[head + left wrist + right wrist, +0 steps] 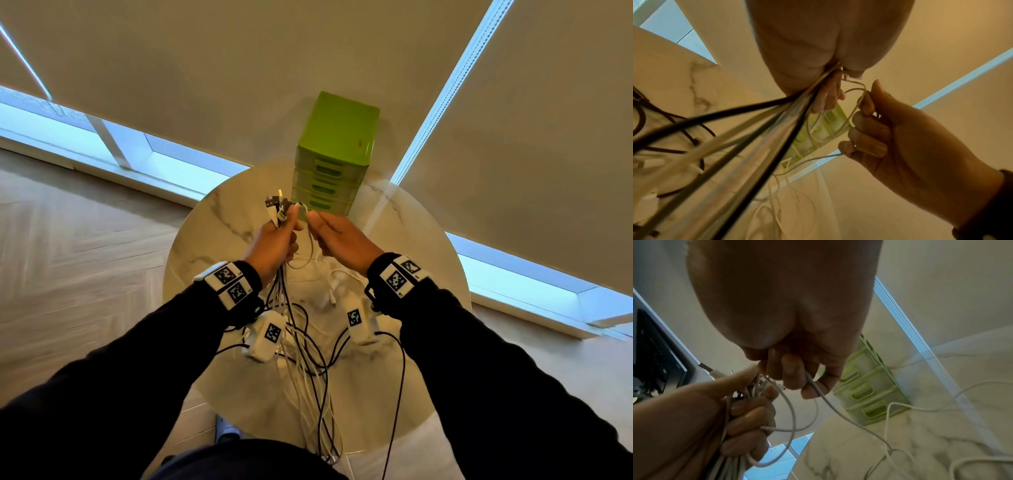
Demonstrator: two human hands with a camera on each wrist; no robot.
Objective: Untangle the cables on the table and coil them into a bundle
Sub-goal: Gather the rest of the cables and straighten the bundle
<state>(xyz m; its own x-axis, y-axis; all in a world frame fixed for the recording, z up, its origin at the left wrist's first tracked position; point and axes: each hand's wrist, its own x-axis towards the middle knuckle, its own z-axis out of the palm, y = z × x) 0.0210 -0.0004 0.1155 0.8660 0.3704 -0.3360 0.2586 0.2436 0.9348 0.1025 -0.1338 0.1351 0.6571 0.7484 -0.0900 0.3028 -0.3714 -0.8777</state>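
My left hand [279, 240] grips a bunch of black and white cables [305, 346] above the round marble table [212, 233], with their plug ends [274, 202] sticking up past the fist. The cables trail down toward me over the table's front edge. My right hand [337, 236], close beside the left, pinches one thin white cable [830, 402] between thumb and curled fingers. That cable loops across to the left hand [740, 412] and also runs down onto the marble. In the left wrist view the cable bunch [748, 139] streams from the fist, and the right hand [890, 128] holds the white loop.
A green drawer unit [334, 154] stands at the table's far edge, just behind my hands. More white cable and small white adapters [334, 287] lie on the marble under my wrists. Window blinds rise behind the table; wooden floor lies to the left.
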